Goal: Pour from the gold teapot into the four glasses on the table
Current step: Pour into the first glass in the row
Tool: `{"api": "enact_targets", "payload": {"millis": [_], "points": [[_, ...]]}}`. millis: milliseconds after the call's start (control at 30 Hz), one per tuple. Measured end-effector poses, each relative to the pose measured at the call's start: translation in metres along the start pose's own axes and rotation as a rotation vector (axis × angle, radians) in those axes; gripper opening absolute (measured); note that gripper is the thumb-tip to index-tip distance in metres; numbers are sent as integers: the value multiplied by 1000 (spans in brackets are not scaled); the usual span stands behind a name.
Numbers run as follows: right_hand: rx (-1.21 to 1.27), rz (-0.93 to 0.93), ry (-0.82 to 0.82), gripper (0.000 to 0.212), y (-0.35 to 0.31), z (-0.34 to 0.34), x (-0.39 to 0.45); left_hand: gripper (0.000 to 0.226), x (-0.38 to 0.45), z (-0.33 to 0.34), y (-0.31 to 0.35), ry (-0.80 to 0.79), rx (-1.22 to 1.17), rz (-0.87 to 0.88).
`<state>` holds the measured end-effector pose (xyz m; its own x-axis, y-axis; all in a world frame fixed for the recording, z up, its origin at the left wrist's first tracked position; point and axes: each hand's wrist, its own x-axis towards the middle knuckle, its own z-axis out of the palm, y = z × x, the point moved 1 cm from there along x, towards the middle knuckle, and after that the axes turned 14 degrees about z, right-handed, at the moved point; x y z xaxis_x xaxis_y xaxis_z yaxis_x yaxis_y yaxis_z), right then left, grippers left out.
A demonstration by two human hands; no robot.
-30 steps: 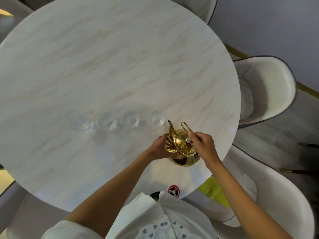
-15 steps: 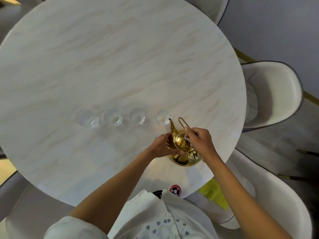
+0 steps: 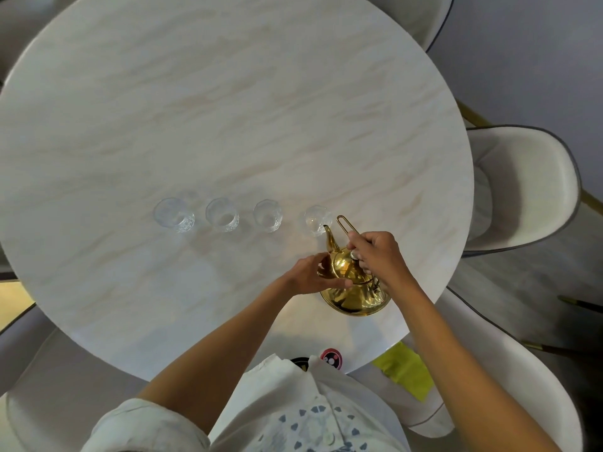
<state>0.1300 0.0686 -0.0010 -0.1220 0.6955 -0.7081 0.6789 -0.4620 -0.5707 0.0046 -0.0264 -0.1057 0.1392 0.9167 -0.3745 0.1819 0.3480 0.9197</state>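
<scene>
Apparently marble round table (image 3: 228,109), pale chairs (image 3: 528,187).

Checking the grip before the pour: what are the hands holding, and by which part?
Both hold the shiny gold metal teapot: the right hand grips its wire handle near the lid knob, while the left hand steadies the body's side.

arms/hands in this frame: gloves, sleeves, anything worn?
No gloves: the left hand and right hand are bare, as are both forearms. No rings, watch or bracelet visible. A white rolled-up sleeve sits near the left elbow; the white shirt has a blue-grey pattern. The right arm's sleeve is out of view.
</scene>
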Motion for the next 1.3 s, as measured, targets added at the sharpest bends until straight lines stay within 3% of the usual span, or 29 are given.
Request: {"api": "enact_targets", "payload": {"millis": [833, 1300], "points": [[-69, 46, 9, 39, -22, 5, 6, 62, -1, -6, 8, -60, -208, -110], [-79, 52, 1, 36, -25, 6, 5, 68, 0, -3, 3, -56, -203, -116]]}}
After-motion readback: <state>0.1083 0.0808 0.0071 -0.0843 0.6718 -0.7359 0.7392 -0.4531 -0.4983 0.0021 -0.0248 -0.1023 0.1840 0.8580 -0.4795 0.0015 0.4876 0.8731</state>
